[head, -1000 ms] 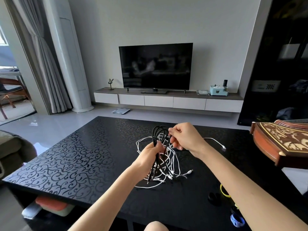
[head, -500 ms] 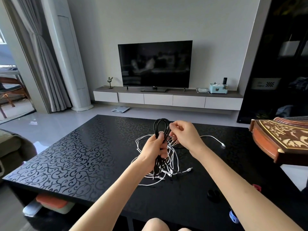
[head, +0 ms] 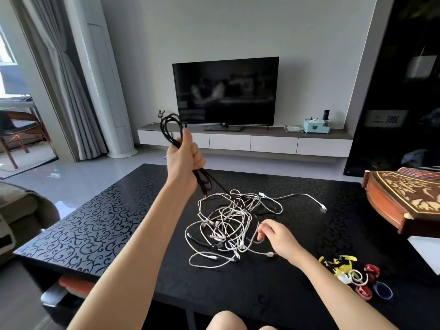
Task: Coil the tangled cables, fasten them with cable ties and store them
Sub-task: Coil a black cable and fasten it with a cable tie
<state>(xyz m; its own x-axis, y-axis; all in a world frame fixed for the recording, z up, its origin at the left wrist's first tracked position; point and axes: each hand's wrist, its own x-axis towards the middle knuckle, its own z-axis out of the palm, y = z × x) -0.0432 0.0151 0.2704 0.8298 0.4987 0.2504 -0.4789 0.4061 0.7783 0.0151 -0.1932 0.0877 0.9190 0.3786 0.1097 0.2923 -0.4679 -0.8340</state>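
Sprawling mid-frame on the black worktop (head: 95, 229), the white cable tangle (head: 228, 225) looks light, limp and snag-prone; best taken near a plug end, I judge, and fed out gently. The stiffer black cable (head: 201, 177) stands looped at upper centre-left, clenched in the left hand (head: 184, 160), its tail entering the tangle. The right hand (head: 277, 236) sits at the tangle's right edge, fingers loosely curled; whether it pinches a strand is unclear. The cable ties (head: 352, 275) lie lower right, too jumbled to count.
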